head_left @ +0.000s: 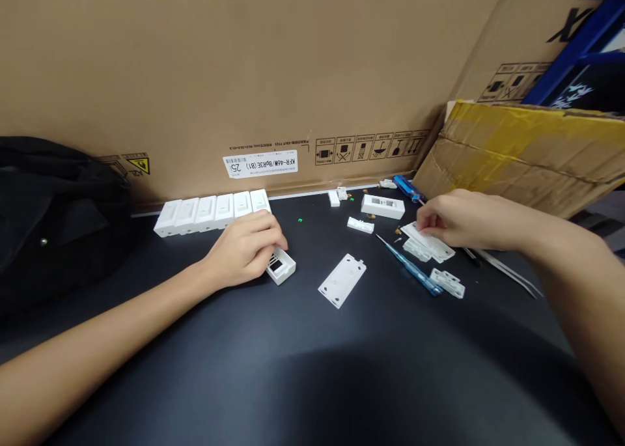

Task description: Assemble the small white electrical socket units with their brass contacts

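- Dark surface (293, 368) backed by a big cardboard carton (293, 75); black bag (53, 218) at left, taped cardboard flap (527, 146) at right.
- Row of white switches (212, 213), six, closed up, lined along the carton foot. They look finished, my read.
- Left hand (247, 250): grip curled down and closed on a small open housing (282, 266), which sits on the surface just right of the row.
- Right hand (459, 219): grip pinched on the top of a stack of white plates (432, 245), stack lying flat on the surface.
- Between the hands: flat back plate (342, 280), untouched; second open housing (383, 206) further back; small white bar (360, 224) beside it.
- Blue tester screwdriver (410, 267) lies just left of the stack, in nobody's grip; blue-handled driver (407, 189) behind the right hand; tweezers (508, 270) under the right wrist.
- Brass bits (371, 216) scattered, too small to identify.
- Judgement: six units done; two housings open, covers and small parts not yet fitted.
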Motion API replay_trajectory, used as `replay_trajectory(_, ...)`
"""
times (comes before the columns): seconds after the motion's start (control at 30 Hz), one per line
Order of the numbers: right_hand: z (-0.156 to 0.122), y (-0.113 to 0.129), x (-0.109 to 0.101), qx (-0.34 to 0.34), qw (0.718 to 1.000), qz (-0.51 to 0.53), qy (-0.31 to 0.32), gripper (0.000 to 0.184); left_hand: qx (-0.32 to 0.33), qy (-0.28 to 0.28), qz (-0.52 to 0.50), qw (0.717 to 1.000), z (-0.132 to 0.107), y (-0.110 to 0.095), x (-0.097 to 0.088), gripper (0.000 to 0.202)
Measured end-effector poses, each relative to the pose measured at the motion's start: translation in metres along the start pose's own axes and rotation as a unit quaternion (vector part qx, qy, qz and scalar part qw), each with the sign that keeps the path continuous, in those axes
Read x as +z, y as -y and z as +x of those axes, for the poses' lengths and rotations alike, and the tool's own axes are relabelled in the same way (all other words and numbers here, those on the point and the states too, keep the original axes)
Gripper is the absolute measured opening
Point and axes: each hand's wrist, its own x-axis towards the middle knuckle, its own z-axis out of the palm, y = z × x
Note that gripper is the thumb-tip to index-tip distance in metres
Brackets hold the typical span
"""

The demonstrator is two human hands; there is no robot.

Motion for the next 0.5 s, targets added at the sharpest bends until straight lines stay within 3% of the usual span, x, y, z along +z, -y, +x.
replay_trajectory(0.07, -0.002, -0.001, -0.005, 0.012, 1.000, -0.011, 0.008, 0.020, 0.001, -0.002, 0.002, 1.000, 0.000, -0.001, -0.001, 0.035)
replay_trajectory(0.23, -0.008, 0.008, -0.023, 0.027, 0.998, -0.002, -0.050, 0.017, 0.004, -0.006, 0.006, 1.000, 0.000, -0.002, -0.002, 0.034)
replay_trajectory(0.4, -0.010, 0.046, -0.025, -0.044, 0.991, 0.063, -0.106, 0.018, 0.010, -0.050, 0.014, 0.999, 0.000, 0.000, -0.001, 0.033)
replay_trajectory(0.5, -0.009, 0.076, -0.014, -0.101, 0.972, 0.117, -0.175, 0.016, 0.013, -0.076, -0.004, 0.997, 0.010, -0.016, -0.009, 0.033)
